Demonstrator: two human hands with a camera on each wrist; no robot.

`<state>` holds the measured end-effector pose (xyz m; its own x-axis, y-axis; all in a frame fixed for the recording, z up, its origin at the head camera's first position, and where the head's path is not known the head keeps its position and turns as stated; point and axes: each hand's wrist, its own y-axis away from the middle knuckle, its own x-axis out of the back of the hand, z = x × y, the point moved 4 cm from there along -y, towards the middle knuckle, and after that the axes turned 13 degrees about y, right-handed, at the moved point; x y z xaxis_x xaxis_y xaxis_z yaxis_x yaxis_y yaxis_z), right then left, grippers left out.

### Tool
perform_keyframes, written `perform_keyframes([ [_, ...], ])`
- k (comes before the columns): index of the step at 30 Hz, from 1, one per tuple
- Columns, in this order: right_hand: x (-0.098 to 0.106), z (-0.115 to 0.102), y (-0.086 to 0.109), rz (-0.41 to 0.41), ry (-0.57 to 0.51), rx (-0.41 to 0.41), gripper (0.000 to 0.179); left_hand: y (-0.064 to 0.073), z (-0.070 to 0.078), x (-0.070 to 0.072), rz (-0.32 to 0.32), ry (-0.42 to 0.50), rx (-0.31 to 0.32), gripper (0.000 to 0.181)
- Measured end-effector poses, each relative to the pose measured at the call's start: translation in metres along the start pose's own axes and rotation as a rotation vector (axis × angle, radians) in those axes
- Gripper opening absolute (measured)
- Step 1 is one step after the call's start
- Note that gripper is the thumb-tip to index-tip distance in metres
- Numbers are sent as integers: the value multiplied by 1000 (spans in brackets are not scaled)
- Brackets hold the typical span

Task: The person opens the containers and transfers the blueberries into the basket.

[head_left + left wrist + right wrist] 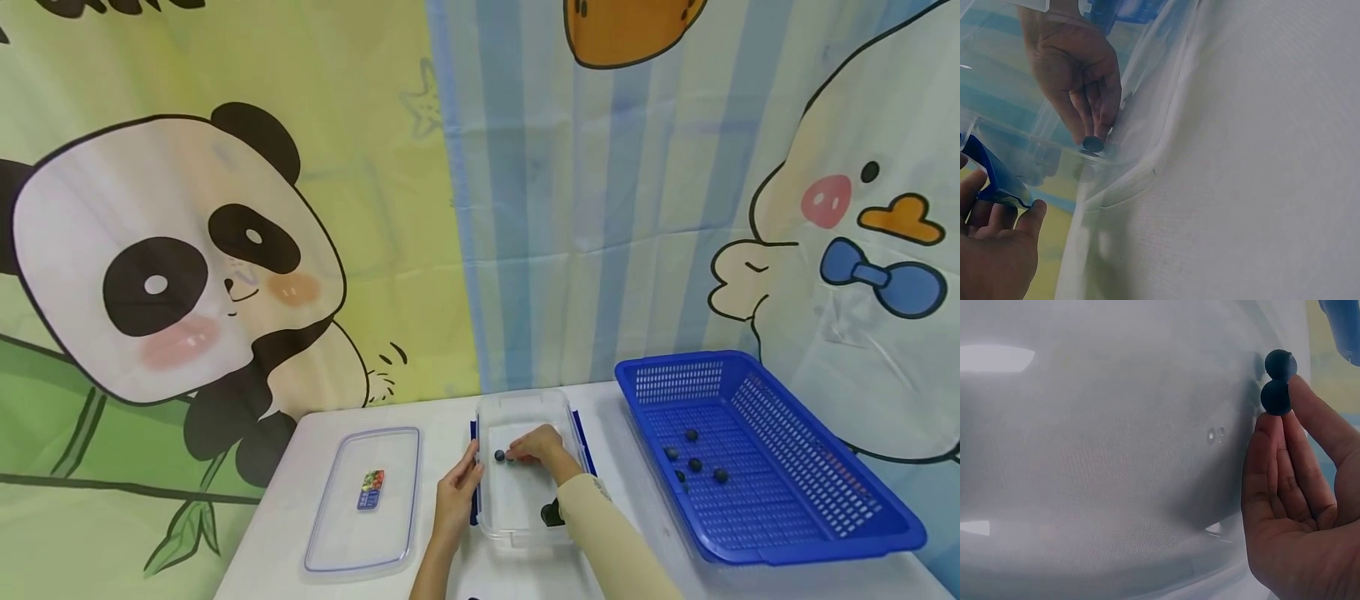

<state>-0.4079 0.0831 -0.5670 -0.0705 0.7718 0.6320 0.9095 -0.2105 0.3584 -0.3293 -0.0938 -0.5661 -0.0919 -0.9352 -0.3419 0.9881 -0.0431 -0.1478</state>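
A clear plastic food container (517, 512) stands on the table, its blue side latches hanging outward. My left hand (453, 492) is at its left wall, thumb and fingers around the blue latch (997, 178). Inside the container, my right hand (540, 443) reaches down and pinches a blueberry (1275, 398) between thumb and fingertips. Another blueberry (499, 456) sits right beside the pinched one, near the left wall. Seen through the clear wall in the left wrist view, the right hand (1082, 75) points its fingers downward.
Left of the container lies its clear lid (337, 533), flat, with a colourful sticker (371, 490). A blue plastic basket (795, 542) stands on the right, with several blueberries (696, 464) on its left part. Behind the table (450, 412) hangs a cartoon-printed curtain (555, 250).
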Motion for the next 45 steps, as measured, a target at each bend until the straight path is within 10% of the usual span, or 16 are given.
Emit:
perform_keyframes([
  [25,2,4,1,-67,37,44,18,10,18,-8,-21,43,43,47],
  [45,10,-7,6,-158,-219,39,22,1,2,-1,-23,29,-2,46],
])
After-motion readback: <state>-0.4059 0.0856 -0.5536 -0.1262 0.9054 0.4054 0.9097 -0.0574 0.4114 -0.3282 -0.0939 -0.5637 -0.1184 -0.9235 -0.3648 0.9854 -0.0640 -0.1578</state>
